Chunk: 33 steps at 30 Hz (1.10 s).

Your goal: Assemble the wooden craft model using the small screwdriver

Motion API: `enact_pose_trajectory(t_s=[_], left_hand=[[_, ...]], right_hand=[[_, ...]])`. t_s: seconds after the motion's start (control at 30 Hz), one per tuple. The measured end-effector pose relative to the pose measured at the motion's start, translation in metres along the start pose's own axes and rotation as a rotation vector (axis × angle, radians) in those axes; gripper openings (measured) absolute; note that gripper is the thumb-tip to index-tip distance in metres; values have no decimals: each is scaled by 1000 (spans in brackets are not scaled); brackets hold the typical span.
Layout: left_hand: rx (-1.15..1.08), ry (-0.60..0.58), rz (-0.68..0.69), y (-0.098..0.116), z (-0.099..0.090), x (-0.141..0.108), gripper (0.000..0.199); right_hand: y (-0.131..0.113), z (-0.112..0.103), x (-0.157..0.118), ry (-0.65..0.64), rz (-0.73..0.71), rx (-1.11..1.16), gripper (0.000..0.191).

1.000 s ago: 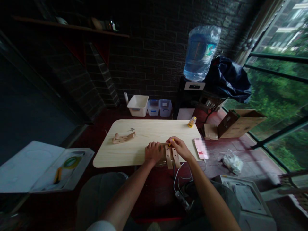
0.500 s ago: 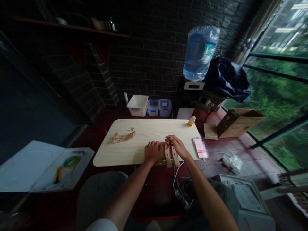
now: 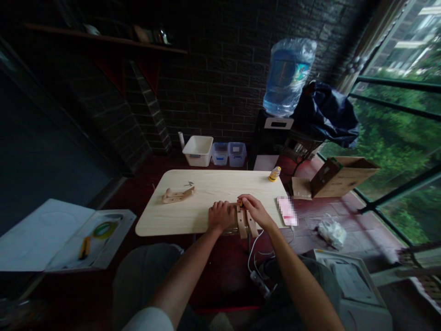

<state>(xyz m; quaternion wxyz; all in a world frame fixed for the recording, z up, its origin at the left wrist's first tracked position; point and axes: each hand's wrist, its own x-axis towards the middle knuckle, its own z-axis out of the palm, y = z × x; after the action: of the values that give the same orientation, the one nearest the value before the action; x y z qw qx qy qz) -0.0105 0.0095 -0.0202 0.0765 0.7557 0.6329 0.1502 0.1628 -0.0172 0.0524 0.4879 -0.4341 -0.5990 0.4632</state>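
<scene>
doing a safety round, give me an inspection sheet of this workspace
surface: pale table, wood-grained top
job's things: wooden assembly at the near edge; separate wooden piece further left
clutter: small dark pieces, yellow-based bottle, pink item near the right edge
hands: left hand on the assembly; right hand pinching a small yellow item, mostly hidden
cables: white cable and power strip below the table
surroundings: water dispenser, cardboard box

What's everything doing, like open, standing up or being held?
Left hand: resting over wood
Right hand: pinching a small yellow thing, mostly hidden
Wooden strips: jutting past the table's edge
Wooden bracket: lying unheld
White case: open, lid back
White bin: open
Cardboard box: open
Water bottle: plastic-wrapped, on dispenser
Little yellow bottle: standing
</scene>
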Motion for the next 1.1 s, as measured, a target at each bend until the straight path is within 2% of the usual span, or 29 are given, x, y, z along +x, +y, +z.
enact_pose_trajectory(t_s=[0.33, 0.77, 0.9, 1.1], left_hand=[[-3, -8, 3, 0, 2, -2, 35], [-2, 4, -2, 7, -4, -6, 32], [-1, 0, 5, 7, -5, -6, 32], [-13, 12, 21, 3, -3, -4, 32]], right_hand=[[0, -3, -2, 18, 51, 62, 38], [1, 2, -14, 26, 14, 48, 44], [-6, -9, -13, -2, -33, -75, 41], [-20, -17, -3, -126, -74, -464, 29]])
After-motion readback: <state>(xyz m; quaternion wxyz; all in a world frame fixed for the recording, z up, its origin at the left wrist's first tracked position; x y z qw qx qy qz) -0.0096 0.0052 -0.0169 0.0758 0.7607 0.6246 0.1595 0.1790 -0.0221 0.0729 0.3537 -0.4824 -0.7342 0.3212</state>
